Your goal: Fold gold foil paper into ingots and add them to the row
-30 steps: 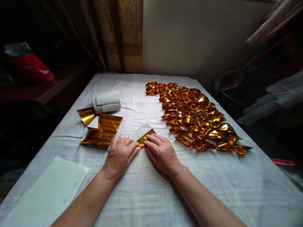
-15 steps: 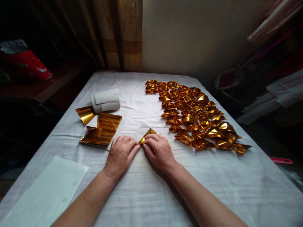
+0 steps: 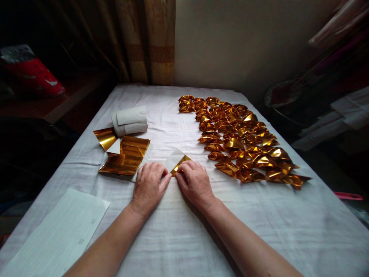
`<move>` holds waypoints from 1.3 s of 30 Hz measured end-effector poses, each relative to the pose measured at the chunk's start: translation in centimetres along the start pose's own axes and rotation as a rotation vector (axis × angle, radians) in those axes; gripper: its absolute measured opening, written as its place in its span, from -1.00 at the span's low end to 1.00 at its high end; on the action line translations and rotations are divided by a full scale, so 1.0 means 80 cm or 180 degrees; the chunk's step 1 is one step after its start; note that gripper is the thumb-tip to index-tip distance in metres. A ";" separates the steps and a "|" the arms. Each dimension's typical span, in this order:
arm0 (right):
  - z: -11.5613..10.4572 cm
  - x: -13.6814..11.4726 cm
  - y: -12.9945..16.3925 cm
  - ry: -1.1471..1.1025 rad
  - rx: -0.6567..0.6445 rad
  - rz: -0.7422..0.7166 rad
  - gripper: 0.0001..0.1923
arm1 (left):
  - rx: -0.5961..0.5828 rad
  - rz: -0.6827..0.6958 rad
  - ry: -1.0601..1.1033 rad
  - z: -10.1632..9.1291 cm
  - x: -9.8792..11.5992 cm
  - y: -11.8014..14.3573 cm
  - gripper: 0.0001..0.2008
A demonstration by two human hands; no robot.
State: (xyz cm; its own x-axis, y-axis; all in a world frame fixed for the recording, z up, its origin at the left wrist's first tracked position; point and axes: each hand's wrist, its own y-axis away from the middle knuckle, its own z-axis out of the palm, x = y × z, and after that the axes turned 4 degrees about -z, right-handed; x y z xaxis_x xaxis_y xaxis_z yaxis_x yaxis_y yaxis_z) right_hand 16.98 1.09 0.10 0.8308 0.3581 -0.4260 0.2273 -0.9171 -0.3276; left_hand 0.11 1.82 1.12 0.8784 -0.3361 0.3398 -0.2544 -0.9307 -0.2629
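Note:
Between my hands lies a small sheet of gold foil paper [image 3: 181, 161], white on one face, with its near edge turned over to show a gold strip. My left hand [image 3: 150, 185] pinches the sheet's near corner between thumb and forefinger. My right hand [image 3: 194, 182] is closed on the gold strip from the other side, and its fingers hide part of it. Both sets of fingertips almost meet at the near corner. Just beyond my left hand lies a stack of gold foil sheets [image 3: 131, 156], creased and flat, with a curled gold sheet [image 3: 106, 139] beside it.
Rows of folded gold foil pieces [image 3: 239, 140] cover the table's right side. A white paper roll [image 3: 131, 120] lies at the back left, a lined white sheet [image 3: 62, 232] at the front left. White cloth [image 3: 184, 246] covers the table. A red container [image 3: 34, 75] stands off to the left.
The whole view has shifted slightly. My hands stay at the near corner of the foil paper, with only small finger movements.

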 end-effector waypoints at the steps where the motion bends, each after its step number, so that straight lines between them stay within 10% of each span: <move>1: 0.000 0.000 0.000 0.0003 -0.0009 0.0004 -0.94 | 0.0002 -0.0015 0.0005 0.001 0.000 0.000 -0.88; 24: 0.002 0.018 -0.005 -0.0693 -0.0034 0.0014 -0.91 | -0.0218 -0.0277 0.0409 0.000 -0.007 -0.005 -0.95; 39: -0.008 0.048 0.000 -0.0286 0.0357 -0.0040 -0.68 | 0.0033 0.0445 0.0035 -0.005 0.001 0.001 -0.85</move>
State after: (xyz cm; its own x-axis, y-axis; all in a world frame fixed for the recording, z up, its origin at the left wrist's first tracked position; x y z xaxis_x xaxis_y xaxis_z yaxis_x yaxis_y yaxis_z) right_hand 20.47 2.37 -1.01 0.7782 0.3884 -0.4935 0.1751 -0.8888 -0.4235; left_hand 0.04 1.66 1.47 0.8302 -0.4640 0.3090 -0.3699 -0.8731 -0.3175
